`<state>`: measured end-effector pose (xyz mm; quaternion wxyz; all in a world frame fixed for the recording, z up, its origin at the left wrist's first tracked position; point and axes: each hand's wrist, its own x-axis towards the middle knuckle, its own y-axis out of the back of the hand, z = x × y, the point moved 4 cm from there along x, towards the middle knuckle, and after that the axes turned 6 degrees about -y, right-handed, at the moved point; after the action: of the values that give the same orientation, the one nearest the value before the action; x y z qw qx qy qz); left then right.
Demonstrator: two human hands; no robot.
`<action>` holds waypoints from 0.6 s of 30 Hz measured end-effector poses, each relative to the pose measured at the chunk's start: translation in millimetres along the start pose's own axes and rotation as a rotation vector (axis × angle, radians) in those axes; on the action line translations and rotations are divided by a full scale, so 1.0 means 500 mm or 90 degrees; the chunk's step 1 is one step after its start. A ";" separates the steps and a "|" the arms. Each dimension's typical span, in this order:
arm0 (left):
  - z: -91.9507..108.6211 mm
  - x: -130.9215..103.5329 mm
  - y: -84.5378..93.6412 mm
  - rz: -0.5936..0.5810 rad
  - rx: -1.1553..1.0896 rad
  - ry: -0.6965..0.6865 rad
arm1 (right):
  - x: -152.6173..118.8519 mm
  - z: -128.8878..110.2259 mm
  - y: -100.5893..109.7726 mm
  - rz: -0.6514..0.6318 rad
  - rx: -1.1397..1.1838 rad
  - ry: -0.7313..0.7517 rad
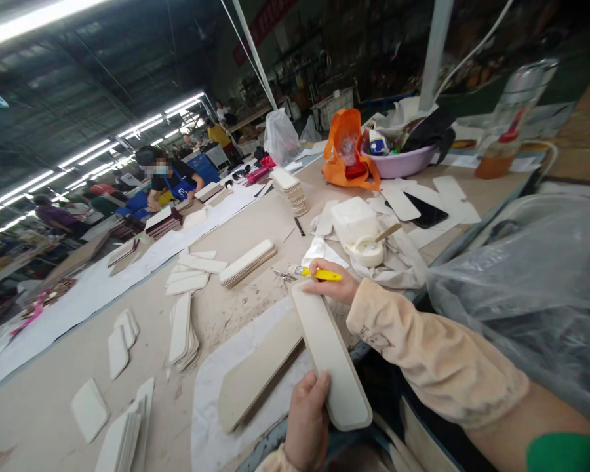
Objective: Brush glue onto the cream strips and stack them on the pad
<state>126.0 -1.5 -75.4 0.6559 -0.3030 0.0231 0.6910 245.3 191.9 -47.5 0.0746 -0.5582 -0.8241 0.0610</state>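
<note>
A long off-white panel with rounded corners (330, 357) is held tilted at the table's near edge. My left hand (307, 413) grips its lower left side, thumb on top. At the panel's far end, my right hand (335, 282) pinches the edge and also holds a yellow-handled brush (327, 275), whose bristles point left. Just left of the panel, a stack of larger beige pieces (260, 370) lies on a white sheet (209, 393). Beyond my right hand stands a white tub (366, 252) with a flat stick in it.
Several stacks of off-white strips (248, 262) cover the left of the table (147, 301). Further back are an orange bag (347, 147), a purple basin (406, 162), a black phone (425, 211) and a bottle of amber liquid (499, 154). A co-worker (172, 180) works across the table.
</note>
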 end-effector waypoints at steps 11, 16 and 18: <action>0.000 -0.001 -0.001 0.026 -0.024 0.008 | -0.004 -0.012 0.004 0.026 -0.052 0.036; -0.003 0.001 0.000 0.024 -0.023 0.005 | -0.003 -0.008 0.005 0.026 -0.049 0.027; -0.003 0.001 -0.001 0.023 -0.021 0.002 | -0.002 -0.007 0.005 0.026 -0.053 0.033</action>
<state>127.0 -1.5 -76.8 0.6382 -0.3147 0.0180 0.7024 248.5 191.8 -44.6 0.0713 -0.5793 -0.8119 0.0133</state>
